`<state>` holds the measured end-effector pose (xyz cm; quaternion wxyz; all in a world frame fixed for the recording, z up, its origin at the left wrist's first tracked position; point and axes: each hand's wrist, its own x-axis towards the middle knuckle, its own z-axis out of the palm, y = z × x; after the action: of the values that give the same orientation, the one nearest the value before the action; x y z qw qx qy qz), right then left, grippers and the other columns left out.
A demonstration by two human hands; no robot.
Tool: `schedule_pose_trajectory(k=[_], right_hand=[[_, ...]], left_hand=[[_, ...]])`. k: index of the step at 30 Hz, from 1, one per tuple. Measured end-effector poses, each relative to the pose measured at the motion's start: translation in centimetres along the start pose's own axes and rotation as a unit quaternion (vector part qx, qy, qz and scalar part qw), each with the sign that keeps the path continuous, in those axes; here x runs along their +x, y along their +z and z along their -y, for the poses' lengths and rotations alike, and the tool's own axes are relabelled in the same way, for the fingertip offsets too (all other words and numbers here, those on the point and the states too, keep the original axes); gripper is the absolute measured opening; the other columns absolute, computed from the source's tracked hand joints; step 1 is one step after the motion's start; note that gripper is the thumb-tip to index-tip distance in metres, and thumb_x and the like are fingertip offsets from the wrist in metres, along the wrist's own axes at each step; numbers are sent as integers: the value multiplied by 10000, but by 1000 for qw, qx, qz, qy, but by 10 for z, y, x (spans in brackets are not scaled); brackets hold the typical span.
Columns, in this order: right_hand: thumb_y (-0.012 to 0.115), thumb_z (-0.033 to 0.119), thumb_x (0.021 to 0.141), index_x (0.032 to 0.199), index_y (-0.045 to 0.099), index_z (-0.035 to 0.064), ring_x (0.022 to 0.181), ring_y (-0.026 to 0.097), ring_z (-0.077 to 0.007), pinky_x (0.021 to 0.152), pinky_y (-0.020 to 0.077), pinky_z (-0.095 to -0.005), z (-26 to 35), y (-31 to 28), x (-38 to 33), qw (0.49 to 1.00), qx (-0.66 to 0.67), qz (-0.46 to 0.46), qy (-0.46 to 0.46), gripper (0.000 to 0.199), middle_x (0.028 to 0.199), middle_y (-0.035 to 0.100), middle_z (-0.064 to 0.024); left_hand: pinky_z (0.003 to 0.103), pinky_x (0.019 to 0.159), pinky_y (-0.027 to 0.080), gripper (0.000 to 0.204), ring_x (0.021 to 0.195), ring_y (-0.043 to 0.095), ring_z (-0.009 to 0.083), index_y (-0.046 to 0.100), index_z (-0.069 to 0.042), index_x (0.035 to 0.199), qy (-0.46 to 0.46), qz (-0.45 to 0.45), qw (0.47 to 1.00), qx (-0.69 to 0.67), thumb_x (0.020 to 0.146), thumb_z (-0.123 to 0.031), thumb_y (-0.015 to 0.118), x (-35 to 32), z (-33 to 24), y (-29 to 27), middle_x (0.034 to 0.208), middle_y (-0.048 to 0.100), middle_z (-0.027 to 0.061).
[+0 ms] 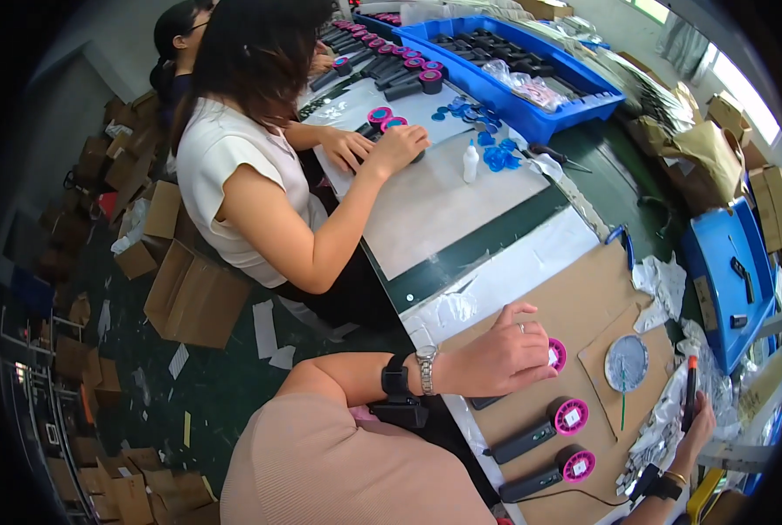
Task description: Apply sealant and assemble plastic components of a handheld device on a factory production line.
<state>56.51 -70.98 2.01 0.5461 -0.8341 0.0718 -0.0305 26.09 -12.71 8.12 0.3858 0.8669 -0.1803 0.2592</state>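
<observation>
My left hand [505,354], with a watch and a black band on the wrist, rests closed on a black-handled device with a round pink head [556,353] on a brown cardboard sheet [583,297]. Two more such devices [569,416] [575,465] lie nearer to me on the sheet. My right hand [694,430] at the lower right holds a black pen-like tool with an orange tip [690,391] upright. A round grey dish [626,361] with a thin green stick [623,404] sits between the hands.
A co-worker in a white top [225,175] sits further along the table, both hands on a similar pink-headed device [380,116]. A white squeeze bottle [470,162], loose blue discs [496,157], blue trays [531,96] [723,280] and cardboard boxes [190,297] on the floor.
</observation>
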Motion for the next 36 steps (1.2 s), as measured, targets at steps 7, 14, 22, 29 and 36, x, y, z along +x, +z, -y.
schedule_pose_trajectory(k=[7, 14, 22, 29, 36], right_hand=[[624, 274, 1178, 1270, 792, -8, 971, 728, -125, 861, 585, -288, 126, 67, -200, 986, -45, -69, -143, 340, 1177, 815, -91], [807, -3, 1008, 1273, 692, 34, 907, 707, -65, 672, 551, -198, 125, 115, -405, 998, -30, 58, -11, 291, 1100, 729, -28], [848, -46, 945, 1336, 631, 33, 1016, 747, -98, 745, 619, -227, 120, 171, -418, 997, 13, 75, -20, 454, 1213, 707, -52], [864, 3, 947, 1308, 663, 27, 968, 751, -128, 710, 618, -252, 137, 223, -392, 987, 27, 104, -121, 414, 1114, 727, -64], [862, 120, 983, 1203, 764, 44, 868, 739, -138, 635, 551, -284, 155, 180, -319, 956, -203, -37, -208, 252, 1082, 738, -76]], left_hand=[[514, 1084, 478, 211, 1082, 683, 281, 703, -91, 1004, 24, 7, 998, -57, 934, -188, 877, 7, -6, -9, 977, 699, 64], [502, 1107, 449, 358, 1186, 653, 271, 734, -142, 1112, 160, 166, 969, -91, 865, -323, 920, -3, -20, 16, 1160, 690, 33], [502, 1178, 377, 511, 1294, 586, 228, 749, -171, 1240, 259, 276, 926, 4, 848, -468, 890, -13, -25, 27, 1324, 657, 0], [506, 1174, 371, 522, 1288, 585, 228, 760, -144, 1244, 219, 281, 934, 29, 852, -465, 888, -12, -4, -3, 1340, 663, 2], [499, 1152, 369, 507, 1283, 592, 235, 762, -138, 1267, 175, 246, 953, 26, 843, -372, 912, -4, -2, -14, 1350, 666, 9]])
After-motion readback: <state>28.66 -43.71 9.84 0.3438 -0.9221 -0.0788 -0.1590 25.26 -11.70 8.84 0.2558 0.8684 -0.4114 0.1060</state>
